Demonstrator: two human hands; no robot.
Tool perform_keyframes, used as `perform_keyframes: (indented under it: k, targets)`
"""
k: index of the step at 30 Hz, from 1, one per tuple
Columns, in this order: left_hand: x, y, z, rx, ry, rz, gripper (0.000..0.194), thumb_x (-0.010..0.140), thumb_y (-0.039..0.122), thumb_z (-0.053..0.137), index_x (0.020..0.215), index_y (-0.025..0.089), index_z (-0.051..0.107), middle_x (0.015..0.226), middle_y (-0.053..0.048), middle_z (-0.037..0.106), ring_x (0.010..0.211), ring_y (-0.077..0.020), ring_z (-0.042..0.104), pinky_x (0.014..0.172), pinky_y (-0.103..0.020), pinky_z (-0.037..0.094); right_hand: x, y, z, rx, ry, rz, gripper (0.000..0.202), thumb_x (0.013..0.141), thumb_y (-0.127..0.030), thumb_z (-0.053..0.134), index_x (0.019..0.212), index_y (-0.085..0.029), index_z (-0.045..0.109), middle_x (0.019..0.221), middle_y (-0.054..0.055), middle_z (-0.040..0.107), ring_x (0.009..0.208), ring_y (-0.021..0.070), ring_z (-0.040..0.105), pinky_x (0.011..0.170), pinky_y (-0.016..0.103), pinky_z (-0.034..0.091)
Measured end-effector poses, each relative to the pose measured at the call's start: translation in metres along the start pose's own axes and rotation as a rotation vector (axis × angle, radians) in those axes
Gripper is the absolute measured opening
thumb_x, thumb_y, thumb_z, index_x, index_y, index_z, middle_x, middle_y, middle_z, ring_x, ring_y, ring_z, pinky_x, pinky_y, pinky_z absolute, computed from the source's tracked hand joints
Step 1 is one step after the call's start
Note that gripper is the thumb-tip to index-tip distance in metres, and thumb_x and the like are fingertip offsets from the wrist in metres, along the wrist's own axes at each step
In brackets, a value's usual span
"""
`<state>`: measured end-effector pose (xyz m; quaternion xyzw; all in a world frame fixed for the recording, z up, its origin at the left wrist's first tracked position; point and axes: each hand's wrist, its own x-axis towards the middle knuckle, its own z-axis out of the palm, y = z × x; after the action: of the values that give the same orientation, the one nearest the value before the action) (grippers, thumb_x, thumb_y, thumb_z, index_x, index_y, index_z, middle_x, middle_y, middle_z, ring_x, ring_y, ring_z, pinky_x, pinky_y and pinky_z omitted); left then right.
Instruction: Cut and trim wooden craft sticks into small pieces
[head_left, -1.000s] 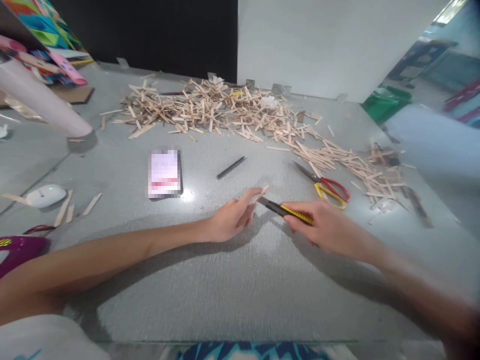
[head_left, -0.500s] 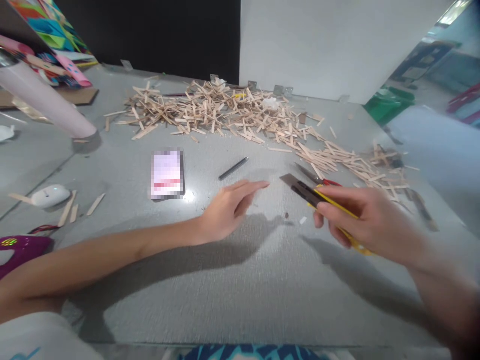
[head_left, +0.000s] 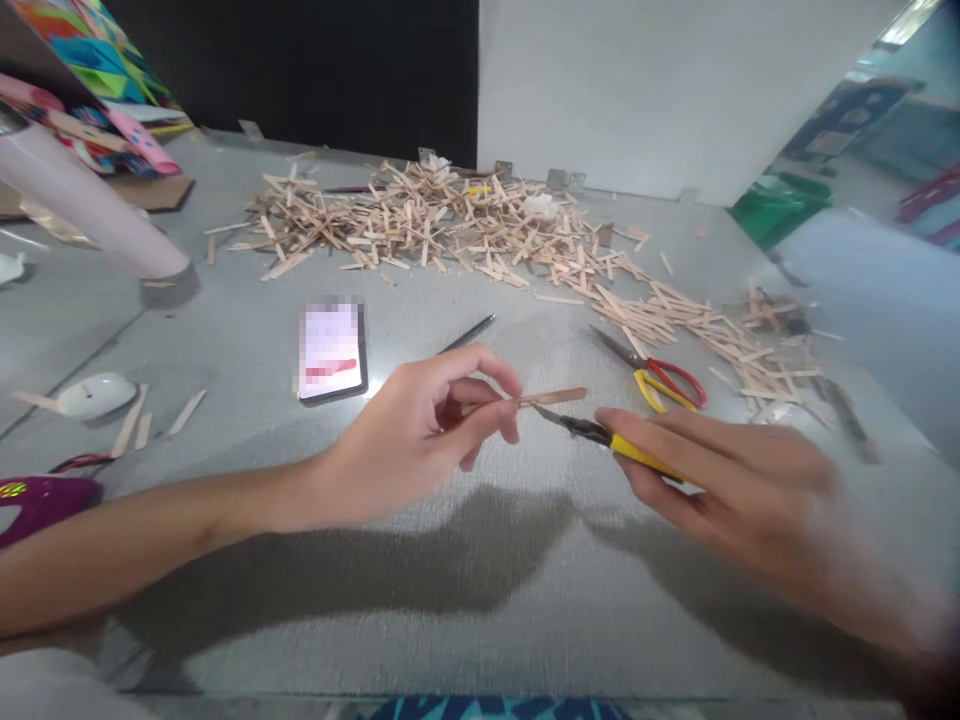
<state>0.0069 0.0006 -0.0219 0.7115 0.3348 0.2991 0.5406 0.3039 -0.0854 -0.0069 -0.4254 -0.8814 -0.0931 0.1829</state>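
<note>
Between the fingertips of my left hand (head_left: pixel 442 430) is a thin wooden stick (head_left: pixel 564 395), like a popsicle stick, pointing to the right. My right hand (head_left: pixel 720 480) is closed around a yellow and black utility knife (head_left: pixel 637 455). The knife's blade points left, its tip at the stick close to my left fingertips; whether it cuts into the wood I cannot tell. Behind my left hand lies a dark pen (head_left: pixel 472 330), partly hidden. Scissors (head_left: pixel 652 370) with red and yellow handles rest on the table beyond my right hand.
A long heap of wooden sticks (head_left: pixel 420 220) spreads along the back of the grey table (head_left: pixel 450 650). Left of my hands lie a phone (head_left: pixel 330 350) and a white mouse (head_left: pixel 97 395). A pale pink bottle (head_left: pixel 97 205) stands farther left. A green bin (head_left: pixel 780 208) is beyond the right edge.
My left hand has gone from stretched out to pinching a wooden stick. My right hand has turned the knife so that its blade meets the stick, uncovering the scissors' handles.
</note>
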Motion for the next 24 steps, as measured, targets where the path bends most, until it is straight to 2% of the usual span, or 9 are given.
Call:
perform_keyframes:
  k: [7,20,24]
  targets:
    - [0.012,-0.007,-0.004,-0.048,-0.032,-0.114,0.013,0.11,0.027,0.063,0.104,0.017,0.067,0.081,-0.002,0.077,0.051,-0.0061,0.06,0.045,-0.016,0.039,0.005,0.001,0.004,-0.078,-0.082,-0.062,0.029,0.12,-0.025,0.048,0.144,-0.02,0.064,0.103,0.005,0.081,0.076,0.0201,0.074,0.063,0.036,0.046]
    - [0.017,-0.016,-0.004,-0.018,-0.069,-0.162,0.012,0.107,0.026,0.063,0.102,0.017,0.068,0.082,-0.001,0.078,0.048,-0.006,0.057,0.045,-0.017,0.041,0.008,0.005,0.015,-0.064,-0.185,-0.055,0.032,0.122,-0.025,0.041,0.144,-0.017,0.062,0.094,0.004,0.075,0.072,0.0194,0.07,0.063,0.037,0.039]
    - [0.021,-0.028,-0.003,-0.014,-0.08,-0.182,0.013,0.108,0.027,0.062,0.103,0.017,0.068,0.081,-0.001,0.078,0.048,-0.0066,0.057,0.045,-0.018,0.041,0.008,0.005,0.025,-0.121,-0.207,-0.06,0.035,0.121,-0.025,0.039,0.142,-0.017,0.065,0.086,0.003,0.071,0.065,0.0191,0.065,0.061,0.037,0.037]
